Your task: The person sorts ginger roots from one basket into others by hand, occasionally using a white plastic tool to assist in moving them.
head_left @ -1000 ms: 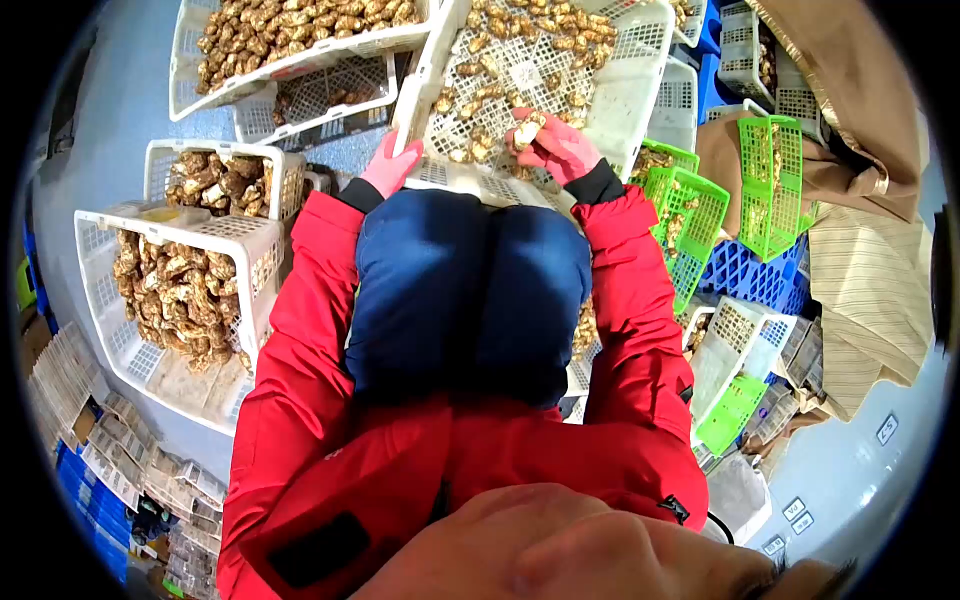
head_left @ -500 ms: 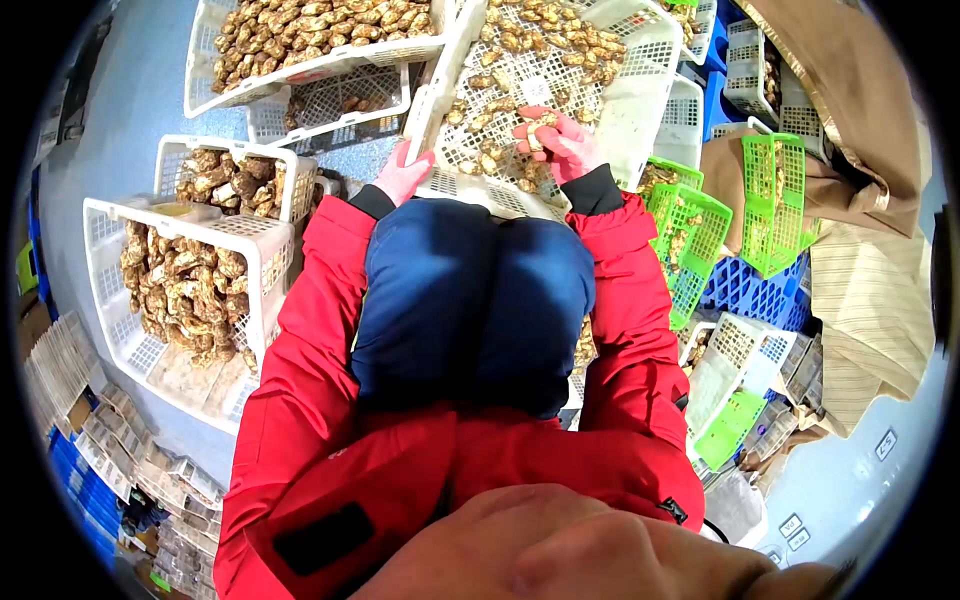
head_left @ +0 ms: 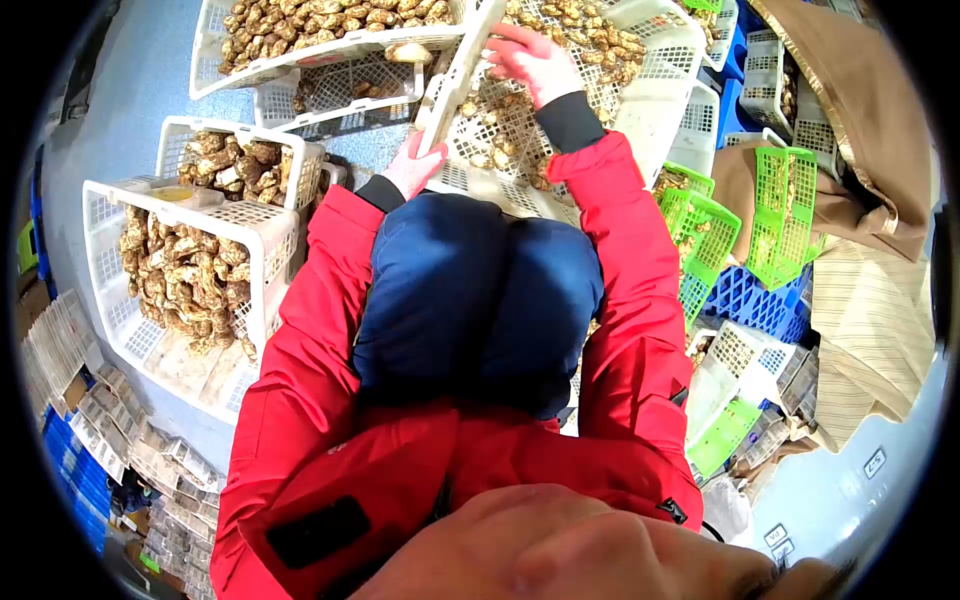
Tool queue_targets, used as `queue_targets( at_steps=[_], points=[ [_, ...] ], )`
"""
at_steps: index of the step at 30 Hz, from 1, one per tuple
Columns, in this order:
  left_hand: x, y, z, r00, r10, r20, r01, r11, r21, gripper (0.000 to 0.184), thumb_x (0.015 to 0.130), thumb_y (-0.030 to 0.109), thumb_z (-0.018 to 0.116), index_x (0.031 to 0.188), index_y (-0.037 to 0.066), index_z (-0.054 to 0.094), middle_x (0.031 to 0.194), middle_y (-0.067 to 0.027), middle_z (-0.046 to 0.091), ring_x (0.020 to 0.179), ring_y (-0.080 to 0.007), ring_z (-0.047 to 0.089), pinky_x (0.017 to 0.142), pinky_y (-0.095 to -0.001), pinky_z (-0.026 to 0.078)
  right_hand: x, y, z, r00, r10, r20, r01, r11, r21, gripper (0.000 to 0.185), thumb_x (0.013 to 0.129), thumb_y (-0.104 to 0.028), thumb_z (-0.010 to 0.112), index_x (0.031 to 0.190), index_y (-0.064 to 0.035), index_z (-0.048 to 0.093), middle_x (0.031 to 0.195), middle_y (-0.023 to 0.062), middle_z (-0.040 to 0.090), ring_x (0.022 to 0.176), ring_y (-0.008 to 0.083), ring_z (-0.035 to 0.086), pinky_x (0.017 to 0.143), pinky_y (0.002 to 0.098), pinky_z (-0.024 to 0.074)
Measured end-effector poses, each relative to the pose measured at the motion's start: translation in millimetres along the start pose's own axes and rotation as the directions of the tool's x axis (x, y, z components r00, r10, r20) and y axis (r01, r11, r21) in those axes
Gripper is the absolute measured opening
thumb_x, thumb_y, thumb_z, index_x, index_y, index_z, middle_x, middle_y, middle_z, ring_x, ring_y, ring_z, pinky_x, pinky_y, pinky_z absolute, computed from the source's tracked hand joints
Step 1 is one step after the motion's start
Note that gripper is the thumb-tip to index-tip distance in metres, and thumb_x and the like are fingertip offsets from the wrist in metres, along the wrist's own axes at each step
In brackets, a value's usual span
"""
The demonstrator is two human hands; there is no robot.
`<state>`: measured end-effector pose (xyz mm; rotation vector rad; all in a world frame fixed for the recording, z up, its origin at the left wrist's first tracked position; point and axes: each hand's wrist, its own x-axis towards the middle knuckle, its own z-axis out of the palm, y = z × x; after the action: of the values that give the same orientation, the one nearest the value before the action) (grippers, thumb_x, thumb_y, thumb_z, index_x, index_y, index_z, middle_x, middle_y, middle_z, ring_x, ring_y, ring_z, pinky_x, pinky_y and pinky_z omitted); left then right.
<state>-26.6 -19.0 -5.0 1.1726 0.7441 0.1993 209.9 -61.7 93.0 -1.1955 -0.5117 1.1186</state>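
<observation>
A white mesh crate (head_left: 655, 100) holds scattered brown-and-white lumpy pieces (head_left: 615, 50) in front of my knees. My left hand (head_left: 415, 168) is closed on its near left rim. Above the crate's left part is my right hand (head_left: 530, 62), with its fingers apart and nothing in them. A pale piece (head_left: 408, 52) shows by the near rim of the upper-left white crate (head_left: 340, 68), which is filled with similar pieces; whether it touches that rim I cannot tell.
Two white crates with brown pieces (head_left: 185, 280) stand at the left. Green baskets (head_left: 783, 215), a blue pallet (head_left: 760, 300), brown cloth (head_left: 840, 110) and striped cloth (head_left: 865, 330) are at the right. A dark-bottomed crate (head_left: 350, 90) lies below the upper-left one.
My right hand has moved up and left and let go of the pale piece it held. A pale piece now shows by the upper-left crate. My left hand still grips the rim.
</observation>
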Motion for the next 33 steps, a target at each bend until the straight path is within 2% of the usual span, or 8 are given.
queue_targets(
  at_steps=[3,7,10,13,14,17,21,33],
  points=[
    [7.2,-10.7,-6.6,0.997,0.082,0.011,-0.083,0.975,0.206,0.041,0.079,0.029,0.056,0.104,-0.002,0.047,0.090,-0.0100,0.051,0.084,-0.0159,0.047,0.075,-0.0293,0.040,9.3,42.1,-62.2,0.980,-0.061,-0.191,-0.133,0.515,-0.847,0.025,0.080,-0.020,0.048,0.099,-0.0126,0.061,0.098,0.0072,0.061,0.085,0.0200,0.058,0.072,0.0300,0.0453],
    [0.0,1.9,-1.7,1.000,0.005,0.003,-0.005,0.995,0.103,0.044,0.079,0.030,0.056,0.107,-0.003,0.046,0.096,-0.0116,0.051,0.088,-0.0170,0.046,0.078,-0.0299,0.039,0.3,85.3,-58.6,1.000,0.000,0.024,0.023,-0.210,-0.978,0.025,0.079,-0.029,0.049,0.100,-0.0191,0.057,0.091,0.0106,0.059,0.087,0.0256,0.057,0.076,0.0377,0.0445],
    [0.8,2.2,-3.8,0.999,0.045,0.024,-0.048,0.988,0.150,0.046,0.079,0.030,0.056,0.109,-0.002,0.045,0.097,-0.0123,0.051,0.089,-0.0172,0.046,0.078,-0.0300,0.039,6.9,101.3,-44.7,0.995,0.095,0.031,0.072,-0.459,-0.886,0.022,0.080,-0.027,0.046,0.094,-0.0157,0.059,0.087,0.0119,0.059,0.085,0.0260,0.057,0.072,0.0387,0.0456],
    [1.6,1.2,-3.5,0.999,0.045,0.012,-0.046,0.983,0.175,0.046,0.079,0.029,0.057,0.110,-0.002,0.044,0.096,-0.0118,0.051,0.088,-0.0166,0.046,0.078,-0.0297,0.039,1.4,80.6,-53.5,0.982,0.114,-0.151,-0.139,-0.112,-0.984,0.026,0.077,-0.029,0.051,0.095,-0.0115,0.060,0.092,0.0129,0.060,0.085,0.0243,0.058,0.071,0.0360,0.0460],
    [2.1,-3.5,-4.1,0.999,0.049,0.004,-0.049,0.987,0.154,0.045,0.079,0.028,0.058,0.110,-0.002,0.044,0.095,-0.0112,0.051,0.087,-0.0160,0.046,0.077,-0.0293,0.039,-5.1,78.6,-64.0,0.982,0.052,-0.183,-0.190,0.217,-0.957,0.037,0.073,-0.033,0.056,0.102,-0.0102,0.058,0.097,0.0130,0.059,0.085,0.0202,0.058,0.072,0.0343,0.0457],
    [2.6,-7.8,-2.5,1.000,0.023,-0.008,-0.022,1.000,0.015,0.044,0.078,0.025,0.060,0.110,-0.001,0.044,0.091,-0.0075,0.051,0.083,-0.0128,0.045,0.074,-0.0271,0.040,-25.2,71.4,-78.8,0.953,0.270,-0.136,-0.269,0.963,0.022,0.041,0.082,-0.023,0.055,0.118,-0.0054,0.047,0.102,0.0103,0.058,0.089,0.0177,0.057,0.076,0.0309,0.0463],
    [4.1,-8.3,-2.8,1.000,-0.011,-0.024,0.013,0.998,0.068,0.044,0.078,0.024,0.060,0.109,-0.002,0.044,0.088,-0.0051,0.051,0.079,-0.0115,0.044,0.070,-0.0263,0.040,-44.1,46.6,-64.3,0.988,0.125,0.094,-0.153,0.886,0.437,0.050,0.084,-0.012,0.053,0.127,-0.0018,0.029,0.116,0.0159,0.046,0.107,0.0260,0.047,0.091,0.0360,0.0399],
    [0.9,2.2,2.6,0.997,0.056,-0.047,-0.052,0.995,0.084,0.032,0.078,0.025,0.057,0.094,-0.002,0.050,0.075,-0.0052,0.049,0.070,-0.0117,0.044,0.061,-0.0281,0.040,-42.5,23.9,-36.1,0.993,0.120,0.015,-0.121,0.979,0.163,0.051,0.081,-0.014,0.054,0.125,-0.0007,0.031,0.115,0.0156,0.047,0.101,0.0236,0.051,0.088,0.0340,0.0407]
  ],
)
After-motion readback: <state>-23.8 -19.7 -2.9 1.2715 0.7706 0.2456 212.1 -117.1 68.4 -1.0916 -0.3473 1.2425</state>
